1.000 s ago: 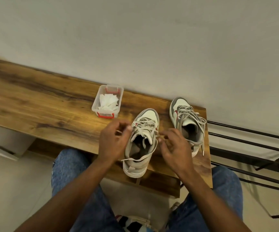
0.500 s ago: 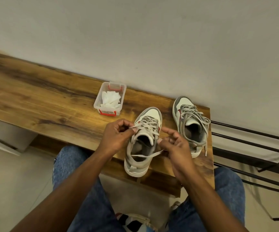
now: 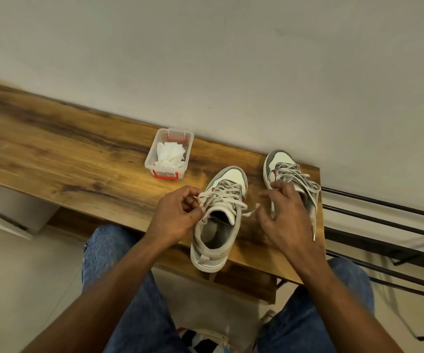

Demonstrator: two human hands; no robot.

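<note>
The left hand (image 3: 177,217) is pinching a lace (image 3: 207,196) on the nearer shoe (image 3: 213,253); the right hand (image 3: 287,220) is hovering open, fingers spread, above the counter (image 3: 78,161).

a grey-white shoe (image 3: 212,252) stands on the bench (image 3: 78,161), toe to the wall (image 3: 205,59). at its left side the left hand (image 3: 177,216) pinches the lace (image 3: 227,200). right of the shoe the right hand (image 3: 286,221) is spread, thumb just by the loose lace end, partly covering the other shoe (image 3: 281,159). a clear box (image 3: 151,155) of tissue (image 3: 170,156) sits beyond the shoe, leftward.
</note>
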